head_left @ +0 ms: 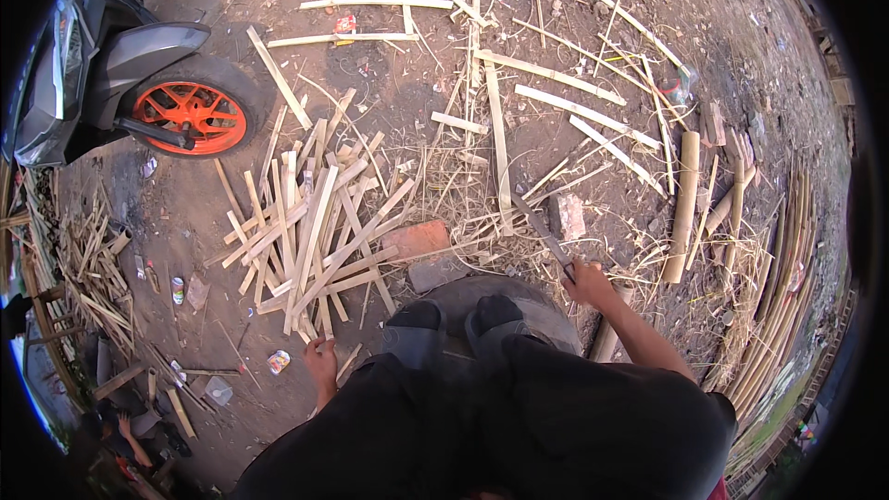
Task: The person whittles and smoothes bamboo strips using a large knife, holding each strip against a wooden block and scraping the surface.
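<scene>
The right hand (pixel 590 284) is closed around the handle of a knife (pixel 544 233), whose dark blade points away from the person and to the left; its tip lies just beside a long strip (pixel 498 134) on the ground (pixel 370 93). The left hand (pixel 321 363) is low at the left, fingers partly bent, at the near end of the strip pile (pixel 319 222); whether the fingertips touch or grip a strip cannot be told from here. The pile lies ahead of the left hand, its pale pieces crossed at many angles. Between the hands, two shoes (pixel 414 333) stand at a dark round object (pixel 546 310). Just beyond are an orange brick (pixel 416 241), beside the pile, and a grey block (pixel 437 271) nearer the shoes. A broken brick (pixel 568 217) lies just right of the blade. Further out, loose strips (pixel 588 116) are spread across the ground, with a thick pole (pixel 682 208) to the right and a stack of long poles (pixel 776 278) at the far right. A motorbike (pixel 111 74) with an orange wheel stands at the upper left.
</scene>
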Demonstrator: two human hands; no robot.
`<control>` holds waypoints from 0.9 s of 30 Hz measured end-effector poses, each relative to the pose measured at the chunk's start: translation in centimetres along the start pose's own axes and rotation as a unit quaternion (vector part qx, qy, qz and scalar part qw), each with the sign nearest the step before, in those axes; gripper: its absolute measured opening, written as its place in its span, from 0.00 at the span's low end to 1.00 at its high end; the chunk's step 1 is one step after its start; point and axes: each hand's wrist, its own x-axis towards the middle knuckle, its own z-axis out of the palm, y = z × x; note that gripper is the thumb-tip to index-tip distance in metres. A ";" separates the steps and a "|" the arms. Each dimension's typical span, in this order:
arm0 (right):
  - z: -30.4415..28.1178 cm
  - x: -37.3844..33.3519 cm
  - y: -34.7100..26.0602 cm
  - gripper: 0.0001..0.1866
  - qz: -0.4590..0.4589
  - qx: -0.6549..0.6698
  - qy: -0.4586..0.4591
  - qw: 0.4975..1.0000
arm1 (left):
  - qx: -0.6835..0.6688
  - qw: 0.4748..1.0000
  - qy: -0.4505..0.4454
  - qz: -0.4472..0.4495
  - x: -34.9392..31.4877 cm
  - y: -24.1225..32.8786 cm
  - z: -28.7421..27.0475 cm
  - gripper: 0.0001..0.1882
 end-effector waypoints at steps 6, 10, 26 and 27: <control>-2.1 7.4 -7.3 0.27 -0.003 0.085 0.129 0.988 | 0.079 0.996 -0.026 -0.033 -1.1 -2.1 0.9 0.20; -0.5 15.2 -10.2 0.31 -0.005 0.191 0.165 0.968 | 0.030 0.995 -0.092 -0.018 -3.0 2.4 1.4 0.19; 3.3 24.6 -12.7 0.48 0.098 0.237 0.225 0.940 | -0.059 0.981 -0.134 -0.126 -12.9 -8.2 4.5 0.18; 3.6 24.8 -13.1 0.47 0.089 0.218 0.235 0.943 | -0.071 0.979 -0.135 -0.137 -13.2 -8.4 4.5 0.18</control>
